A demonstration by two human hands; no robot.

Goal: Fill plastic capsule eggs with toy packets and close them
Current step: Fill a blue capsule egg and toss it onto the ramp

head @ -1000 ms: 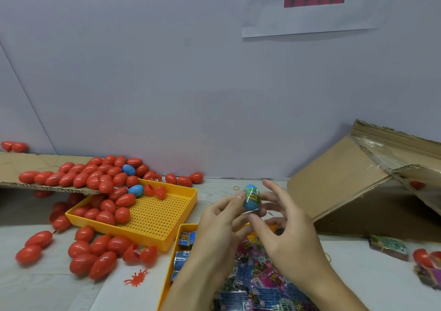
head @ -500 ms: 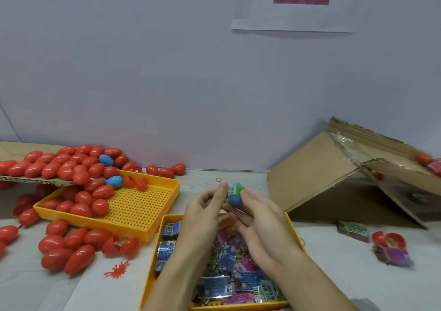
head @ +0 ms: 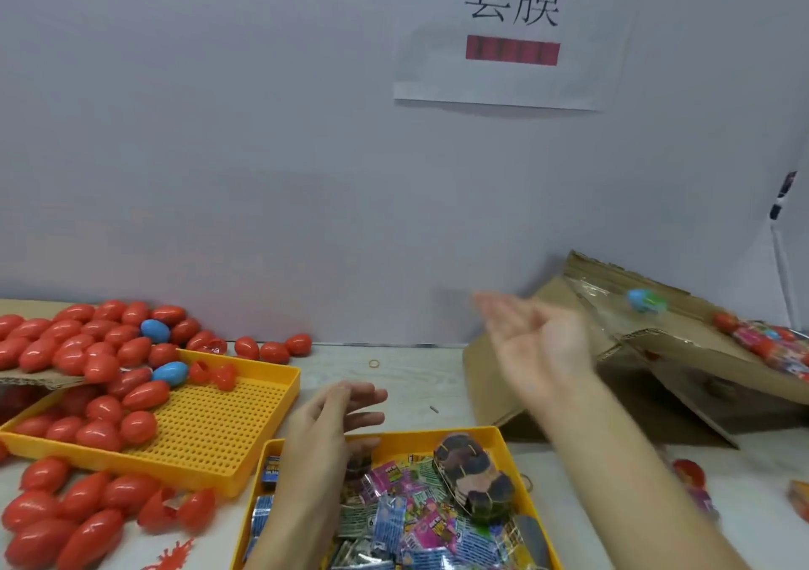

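Note:
A blue and green capsule egg (head: pixel 645 300) lies apart from both hands on the taped slope of the cardboard box (head: pixel 621 364) at the right. My right hand (head: pixel 536 346) is raised beside that box, fingers spread and holding nothing. My left hand (head: pixel 337 416) hovers with relaxed fingers over the far left corner of the yellow tray (head: pixel 490 434), which holds several toy packets (head: pixel 411 521). Red capsule eggs (head: pixel 100 403) fill a perforated yellow tray (head: pixel 227 434) at the left, with two blue eggs (head: pixel 168 372) among them.
More red eggs (head: pixel 65 525) lie loose on the table at the lower left, some open in halves. A cardboard shelf (head: pixel 39 379) at far left carries red eggs. Filled eggs and packets (head: pixel 770 346) sit inside the box. A rubber band (head: pixel 374 364) lies on the table.
Both hands held the blue and green egg together; now it lies on the box slope at the right. My right hand swung right and opened. My left hand dropped toward the packet tray.

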